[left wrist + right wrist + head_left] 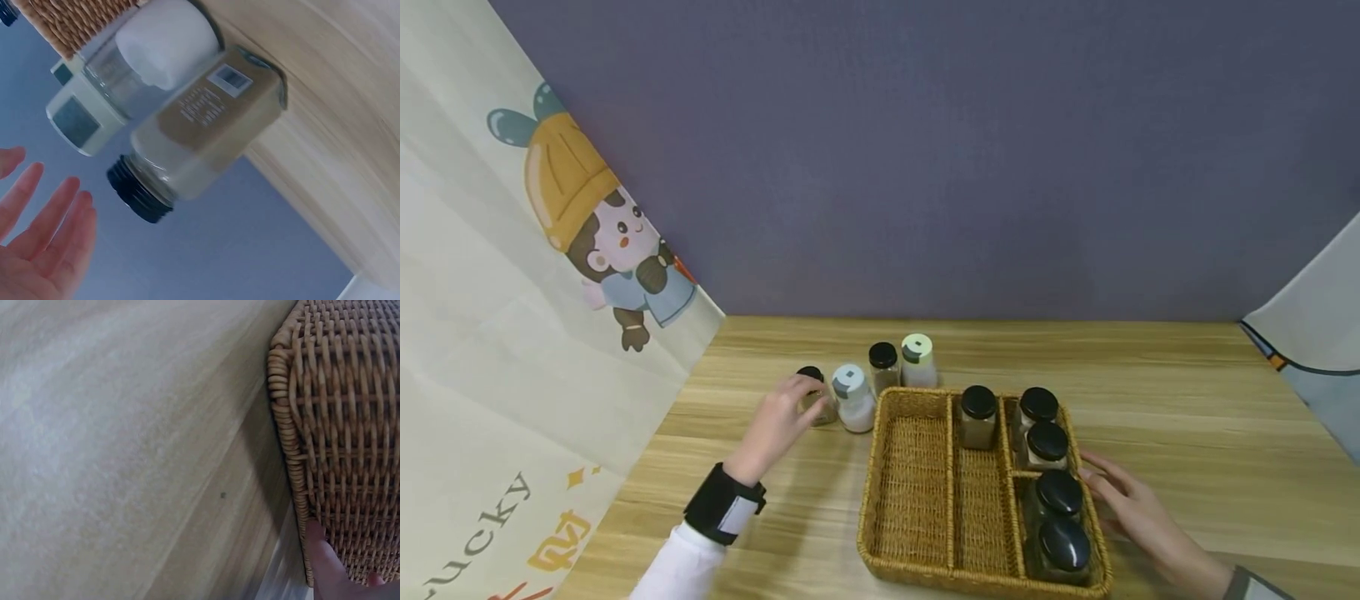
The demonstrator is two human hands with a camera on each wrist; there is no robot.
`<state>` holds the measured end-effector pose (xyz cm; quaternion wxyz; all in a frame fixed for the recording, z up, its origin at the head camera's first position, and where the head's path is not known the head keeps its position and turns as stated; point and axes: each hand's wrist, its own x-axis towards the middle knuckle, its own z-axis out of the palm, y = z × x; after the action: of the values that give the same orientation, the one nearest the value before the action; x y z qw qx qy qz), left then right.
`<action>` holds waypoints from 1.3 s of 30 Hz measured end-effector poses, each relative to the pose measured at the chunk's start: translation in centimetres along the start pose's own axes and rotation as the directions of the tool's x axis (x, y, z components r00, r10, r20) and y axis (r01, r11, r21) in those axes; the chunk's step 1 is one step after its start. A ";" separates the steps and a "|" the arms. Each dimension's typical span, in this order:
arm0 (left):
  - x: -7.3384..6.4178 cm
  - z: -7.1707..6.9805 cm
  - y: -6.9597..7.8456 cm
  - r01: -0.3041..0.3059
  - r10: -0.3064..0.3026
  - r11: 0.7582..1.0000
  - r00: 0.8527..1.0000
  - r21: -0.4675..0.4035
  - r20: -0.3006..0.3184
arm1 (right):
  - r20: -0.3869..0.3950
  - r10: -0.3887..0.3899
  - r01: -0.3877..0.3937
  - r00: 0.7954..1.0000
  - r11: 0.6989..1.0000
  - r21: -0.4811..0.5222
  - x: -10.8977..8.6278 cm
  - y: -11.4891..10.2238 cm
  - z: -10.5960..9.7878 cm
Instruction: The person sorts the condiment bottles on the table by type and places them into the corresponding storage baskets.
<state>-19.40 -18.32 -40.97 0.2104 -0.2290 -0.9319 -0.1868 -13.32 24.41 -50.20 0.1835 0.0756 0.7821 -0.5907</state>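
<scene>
Head view, black-lidded jar [809,372] beside left hand [778,425], basket [916,475] touching right hand [1126,502]

white print [201,105] on the jar [234,134], illegibly blurred

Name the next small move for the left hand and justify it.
Probably curl the left hand around the black-capped, clear, square-sided jar of tan powder. Its fingers are open beside that jar, not yet around it, while the right hand touches the brown woven wicker basket's outer side.
</scene>
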 end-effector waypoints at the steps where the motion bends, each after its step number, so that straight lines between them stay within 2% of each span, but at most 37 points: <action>1: 0.1 0.0 -0.2 0.006 -0.006 1.000 1.000 0.013 -0.003 | -0.001 0.000 0.000 1.000 1.000 -0.003 0.0 0.0 0.0; 10: 0.7 0.4 -1.6 0.097 -0.097 0.995 0.995 0.003 0.023 | -0.005 0.010 -0.010 1.000 1.000 0.000 0.2 0.2 0.0; 16: 1.0 0.9 -2.3 0.178 -0.178 0.984 0.981 -0.004 0.083 | -0.019 0.013 -0.013 1.000 1.000 0.000 0.2 0.2 0.0; 19: 1.1 1.1 -2.6 0.201 -0.200 0.980 0.974 0.000 0.106 | -0.023 0.006 -0.006 1.000 1.000 0.007 0.3 0.3 0.1; 30: 1.4 1.7 -3.5 0.229 -0.220 0.972 0.966 -0.051 0.135 | -0.018 0.017 -0.017 1.000 1.000 0.024 0.1 0.0 0.2; 39: 1.3 2.0 -3.9 0.244 -0.229 0.966 0.961 -0.086 0.154 | -0.010 -0.005 0.006 1.000 0.998 0.060 0.1 0.2 0.2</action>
<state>-23.06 -20.14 -43.03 0.1073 -0.1395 -0.9541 -0.2422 -13.25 24.25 -50.50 0.1757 0.0818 0.7652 -0.6139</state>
